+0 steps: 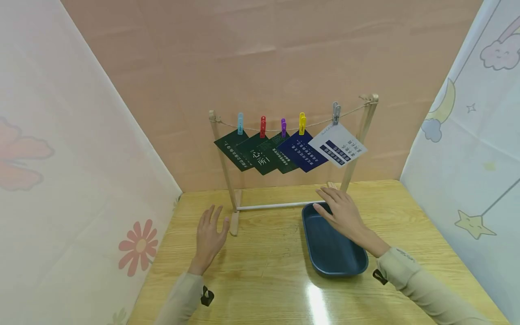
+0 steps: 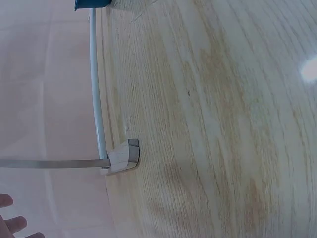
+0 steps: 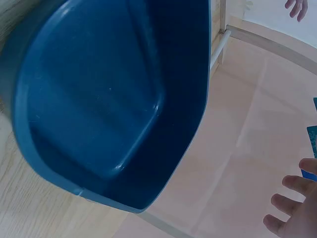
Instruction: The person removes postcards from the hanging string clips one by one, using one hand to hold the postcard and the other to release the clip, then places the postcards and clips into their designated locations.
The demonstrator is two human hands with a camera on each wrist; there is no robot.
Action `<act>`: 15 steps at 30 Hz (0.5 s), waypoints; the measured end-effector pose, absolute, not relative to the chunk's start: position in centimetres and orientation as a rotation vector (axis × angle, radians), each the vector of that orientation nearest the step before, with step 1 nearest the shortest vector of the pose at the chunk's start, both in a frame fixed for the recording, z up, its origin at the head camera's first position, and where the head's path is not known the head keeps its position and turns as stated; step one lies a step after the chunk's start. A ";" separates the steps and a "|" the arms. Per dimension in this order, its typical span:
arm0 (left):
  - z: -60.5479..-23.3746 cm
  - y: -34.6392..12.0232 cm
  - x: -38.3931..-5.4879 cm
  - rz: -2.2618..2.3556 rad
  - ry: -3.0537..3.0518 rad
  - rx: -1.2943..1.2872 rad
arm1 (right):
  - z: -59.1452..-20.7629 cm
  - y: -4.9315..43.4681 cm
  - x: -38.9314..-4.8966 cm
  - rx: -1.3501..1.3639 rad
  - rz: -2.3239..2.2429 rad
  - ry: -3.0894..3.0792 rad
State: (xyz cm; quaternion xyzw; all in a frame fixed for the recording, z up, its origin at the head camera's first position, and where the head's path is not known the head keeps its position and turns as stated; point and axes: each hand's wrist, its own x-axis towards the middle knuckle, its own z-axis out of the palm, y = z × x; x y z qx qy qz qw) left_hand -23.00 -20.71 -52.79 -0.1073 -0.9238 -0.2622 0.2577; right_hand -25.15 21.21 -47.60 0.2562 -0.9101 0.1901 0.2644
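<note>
Several printed cards hang in a row from a string [image 1: 317, 123] on a wooden stand. Light blue [image 1: 240, 124], red [image 1: 262, 127], purple [image 1: 283, 127], yellow [image 1: 302, 124] and grey [image 1: 336, 113] clothespins clip them. Leftmost are dark green cards [image 1: 231, 148], then a navy card [image 1: 299, 151], and a white card [image 1: 336, 143] at the right. My left hand [image 1: 210, 237] is raised near the stand's left foot, fingers spread and holding nothing. Above the far end of a blue plastic basin [image 1: 335, 248], my right hand [image 1: 343, 214] hovers with extended fingers, also holding nothing. The basin contains nothing visible.
The stand's left post [image 1: 225, 167] and right post [image 1: 361, 131] rise at the back of the wooden table [image 1: 268, 271]. A white rod [image 1: 276, 206] joins them low down. A pinkish cloth [image 1: 170, 90] hangs behind, with patterned white cloths on both sides.
</note>
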 end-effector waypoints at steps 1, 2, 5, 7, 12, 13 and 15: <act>-52.8 -20.7 -23.0 -0.718 -2.510 -0.289 | -47.6 21.1 -25.2 0.696 0.517 -2.456; -52.8 -20.6 -23.0 -0.730 -2.516 -0.286 | -47.6 21.0 -25.2 0.698 0.522 -2.457; -52.9 -20.5 -22.9 -0.742 -2.527 -0.279 | -47.6 20.8 -25.4 0.699 0.528 -2.455; -53.0 -20.5 -23.0 -0.749 -2.523 -0.280 | -47.6 20.6 -25.5 0.699 0.534 -2.454; -52.9 -20.2 -23.1 -0.757 -2.486 -0.295 | -47.6 20.3 -25.6 0.698 0.538 -2.437; -52.9 -20.1 -23.1 -0.761 -2.481 -0.295 | -47.6 20.2 -25.7 0.700 0.535 -2.431; -52.8 -20.0 -23.2 -0.768 -2.471 -0.292 | -47.5 20.0 -25.8 0.711 0.530 -2.413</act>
